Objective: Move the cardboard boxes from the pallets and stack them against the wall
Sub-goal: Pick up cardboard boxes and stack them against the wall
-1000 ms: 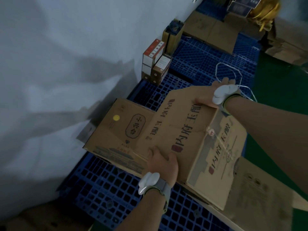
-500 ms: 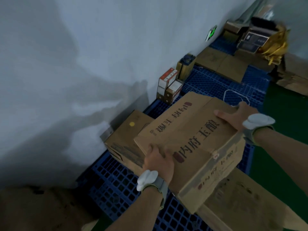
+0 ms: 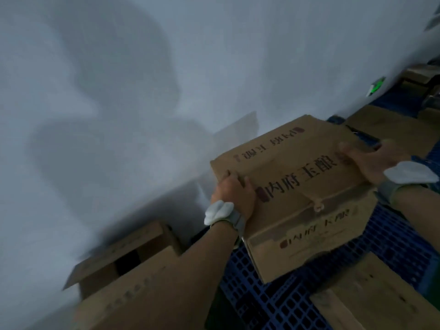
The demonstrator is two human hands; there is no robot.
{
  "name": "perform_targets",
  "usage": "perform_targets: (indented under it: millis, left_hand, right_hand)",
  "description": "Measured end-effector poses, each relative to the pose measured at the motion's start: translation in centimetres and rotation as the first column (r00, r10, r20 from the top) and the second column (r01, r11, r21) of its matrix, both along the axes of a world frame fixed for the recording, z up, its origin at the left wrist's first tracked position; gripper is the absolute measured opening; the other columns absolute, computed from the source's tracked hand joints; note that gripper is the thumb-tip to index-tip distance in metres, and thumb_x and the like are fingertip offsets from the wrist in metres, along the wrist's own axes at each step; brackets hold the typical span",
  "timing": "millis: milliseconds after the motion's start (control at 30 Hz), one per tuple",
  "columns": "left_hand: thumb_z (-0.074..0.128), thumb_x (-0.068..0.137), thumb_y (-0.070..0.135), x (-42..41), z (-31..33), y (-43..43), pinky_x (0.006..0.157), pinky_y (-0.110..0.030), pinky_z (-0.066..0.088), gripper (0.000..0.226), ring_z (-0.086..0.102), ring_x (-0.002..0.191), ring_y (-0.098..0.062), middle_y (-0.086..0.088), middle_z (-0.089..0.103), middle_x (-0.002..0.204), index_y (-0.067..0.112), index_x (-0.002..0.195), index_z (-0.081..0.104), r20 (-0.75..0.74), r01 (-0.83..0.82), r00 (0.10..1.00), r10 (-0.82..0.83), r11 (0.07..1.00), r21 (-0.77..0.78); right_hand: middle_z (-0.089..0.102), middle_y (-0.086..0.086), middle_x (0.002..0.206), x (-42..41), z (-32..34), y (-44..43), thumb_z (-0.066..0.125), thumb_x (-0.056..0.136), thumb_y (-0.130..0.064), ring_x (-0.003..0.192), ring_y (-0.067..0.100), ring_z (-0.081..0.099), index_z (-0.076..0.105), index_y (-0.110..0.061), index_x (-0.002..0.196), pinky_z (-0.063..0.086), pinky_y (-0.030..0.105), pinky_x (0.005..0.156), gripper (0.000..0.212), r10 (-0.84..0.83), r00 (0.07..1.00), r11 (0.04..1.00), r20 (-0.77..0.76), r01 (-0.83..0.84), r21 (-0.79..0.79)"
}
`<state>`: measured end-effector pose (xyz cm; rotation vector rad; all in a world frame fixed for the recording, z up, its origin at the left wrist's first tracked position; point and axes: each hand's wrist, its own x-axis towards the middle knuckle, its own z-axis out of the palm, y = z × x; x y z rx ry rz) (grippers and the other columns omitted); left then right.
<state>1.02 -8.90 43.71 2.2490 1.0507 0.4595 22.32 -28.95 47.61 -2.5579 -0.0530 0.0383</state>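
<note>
The wall (image 3: 166,67) filled the left and top of your view, pale and blurred, with soft shadows across it. Low at the left, an open box (image 3: 123,253) sat against its foot, flaps parted over a dark gap, and a second box (image 3: 147,296) lay nearer you, its top running under your left forearm.

Your left arm reached forward and up from the bottom of the view, nearly straight, a grey band with a white pad around the wrist. Your left hand (image 3: 234,195) sat on the near left corner of the carried box (image 3: 297,186), knuckles up, fingers curled over the top edge and gripping the cardboard.

The carried box was tilted, its printed top facing you and its far edge near the wall. It hung over the blue pallet (image 3: 392,244), and its underside was hidden, so you could not tell whether it rested on anything. The print on the front face was smeared by motion.

Your right arm came in from the right edge, bent slightly inward, with the same band and pad on its wrist. Your right hand (image 3: 367,160) lay on the far right corner of the box, palm down, fingers spread and pressed along the top edge, thumb toward you, clamping the box against your left.

At the lower right another box (image 3: 381,294) lay on the pallet. Flat cardboard (image 3: 390,129) lay further back at the right.
</note>
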Motion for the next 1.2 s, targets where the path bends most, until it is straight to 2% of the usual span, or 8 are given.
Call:
perform_targets:
  millis: [100, 233, 433, 533, 633, 900, 1100, 1200]
  left_hand:
    - [0.044, 0.090, 0.050, -6.3, 5.7, 3.3, 0.064, -0.029, 0.039, 0.036, 0.063, 0.082, -0.031, -0.007, 0.067, 0.097, 0.020, 0.093, 0.063, 0.002, -0.117, 0.993, 0.118, 0.990, 0.079]
    - [0.047, 0.088, 0.050, -14.5, 11.9, 7.6, 0.066, -0.029, 0.039, 0.036, 0.063, 0.085, -0.036, -0.009, 0.067, 0.096, 0.018, 0.087, 0.064, 0.064, -0.238, 0.971, 0.231, 0.959, 0.153]
    - [0.049, 0.089, 0.048, -26.6, 15.3, 14.4, 0.066, -0.030, 0.043, 0.033, 0.062, 0.082, -0.035, -0.009, 0.066, 0.094, 0.018, 0.080, 0.060, 0.056, -0.334, 0.942, 0.331, 0.905, 0.264]
    - [0.050, 0.089, 0.049, -31.7, 14.8, 16.9, 0.065, -0.030, 0.041, 0.035, 0.062, 0.083, -0.037, -0.010, 0.067, 0.095, 0.017, 0.089, 0.065, 0.041, -0.360, 0.930, 0.366, 0.879, 0.314]
    - [0.048, 0.088, 0.050, -36.5, 13.6, 19.2, 0.063, -0.031, 0.040, 0.035, 0.061, 0.079, -0.036, -0.009, 0.067, 0.093, 0.018, 0.082, 0.062, 0.008, -0.372, 0.920, 0.391, 0.869, 0.326]
    - [0.048, 0.088, 0.051, -42.8, 7.3, 23.7, 0.074, -0.033, 0.045, 0.041, 0.063, 0.095, -0.039, -0.004, 0.063, 0.126, 0.021, 0.107, 0.067, -0.092, -0.439, 0.876, 0.474, 0.862, 0.255]
    - [0.049, 0.088, 0.053, -42.7, 4.4, 26.0, 0.086, -0.035, 0.048, 0.045, 0.061, 0.108, -0.036, 0.001, 0.056, 0.138, 0.024, 0.117, 0.065, -0.110, -0.498, 0.845, 0.524, 0.845, 0.195]
    - [0.048, 0.088, 0.055, -42.0, 3.0, 27.6, 0.092, -0.036, 0.047, 0.047, 0.059, 0.114, -0.033, 0.005, 0.053, 0.141, 0.027, 0.123, 0.063, -0.110, -0.514, 0.838, 0.535, 0.841, 0.169]
  right_hand:
    - [0.047, 0.017, 0.142, -4.3, 5.0, 5.0, 0.043, 0.036, -0.103, 0.116, 0.041, 0.054, 0.033, -0.012, 0.145, 0.046, 0.048, 0.089, 0.142, 0.119, 0.993, 0.989, 0.026, -0.121, 0.087]
    - [0.061, 0.019, 0.123, -10.5, 10.5, 11.4, 0.043, 0.036, -0.103, 0.097, 0.040, 0.061, 0.050, -0.010, 0.130, 0.052, 0.047, 0.082, 0.132, 0.212, 0.974, 0.961, 0.084, -0.224, 0.164]
    - [0.061, 0.017, 0.117, -21.2, 11.6, 21.0, 0.048, 0.047, -0.095, 0.095, 0.038, 0.060, 0.051, -0.011, 0.120, 0.045, 0.040, 0.072, 0.111, 0.305, 0.944, 0.906, 0.122, -0.328, 0.268]
    - [0.061, 0.015, 0.105, -26.4, 9.8, 24.3, 0.049, 0.050, -0.093, 0.080, 0.033, 0.059, 0.052, -0.012, 0.110, 0.044, 0.037, 0.065, 0.102, 0.337, 0.936, 0.881, 0.101, -0.352, 0.315]
    - [0.056, 0.007, 0.089, -30.9, 6.9, 27.3, 0.050, 0.050, -0.092, 0.060, 0.023, 0.049, 0.049, -0.017, 0.095, 0.039, 0.034, 0.057, 0.088, 0.352, 0.933, 0.872, 0.071, -0.354, 0.338]
    - [0.059, 0.008, 0.091, -36.4, 1.0, 33.4, 0.049, 0.055, -0.089, 0.075, 0.031, 0.057, 0.052, -0.014, 0.101, 0.047, 0.038, 0.066, 0.088, 0.418, 0.908, 0.883, -0.020, -0.402, 0.241]
    - [0.059, 0.007, 0.095, -36.8, -1.8, 35.8, 0.051, 0.062, -0.084, 0.080, 0.032, 0.058, 0.049, -0.016, 0.099, 0.052, 0.044, 0.073, 0.078, 0.450, 0.892, 0.874, -0.044, -0.430, 0.226]
    - [0.058, 0.005, 0.089, -36.6, -4.1, 35.8, 0.054, 0.065, -0.081, 0.076, 0.030, 0.058, 0.046, -0.018, 0.091, 0.053, 0.044, 0.070, 0.068, 0.444, 0.893, 0.871, -0.069, -0.413, 0.267]
